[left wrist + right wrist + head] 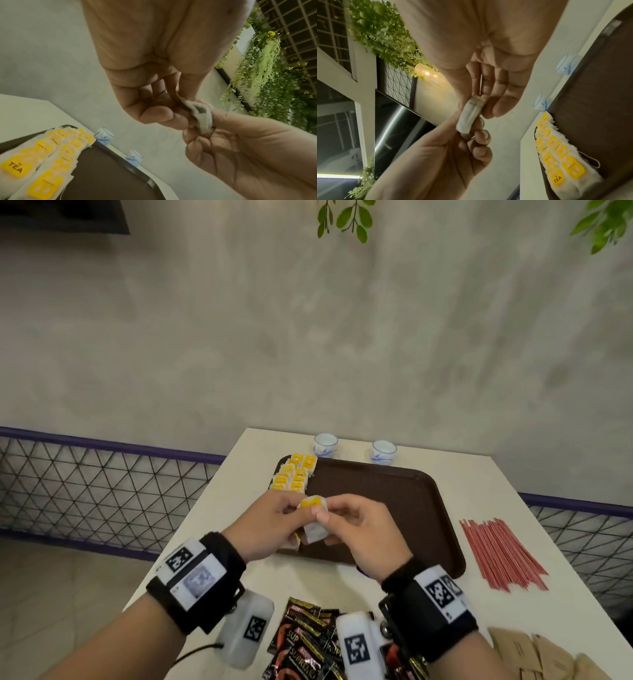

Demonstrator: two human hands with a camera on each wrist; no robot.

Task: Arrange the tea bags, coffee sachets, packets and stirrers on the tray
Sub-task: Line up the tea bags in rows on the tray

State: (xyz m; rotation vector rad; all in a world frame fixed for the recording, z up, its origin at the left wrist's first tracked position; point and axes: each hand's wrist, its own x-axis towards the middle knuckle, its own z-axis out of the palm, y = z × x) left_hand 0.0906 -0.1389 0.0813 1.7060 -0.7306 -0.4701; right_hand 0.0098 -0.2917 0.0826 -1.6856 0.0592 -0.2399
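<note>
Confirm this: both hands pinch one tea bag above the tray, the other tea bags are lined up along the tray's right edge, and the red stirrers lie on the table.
Not quite. The other tea bags are lined up along the tray's left edge, as the head view shows. The rest holds: the left hand and right hand pinch one tea bag above the tray, and the red stirrers lie on the table.

grey plaster wall (pixel 308 320), white table (pixel 479 491)

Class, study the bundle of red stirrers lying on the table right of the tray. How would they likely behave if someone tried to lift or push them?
The red stirrers look thin and long, so probably light and slightly bendy. They lie loose and fanned at one end, so a push would likely scatter or roll them. Lifting them all would probably need a pinch round the bundle.
</note>
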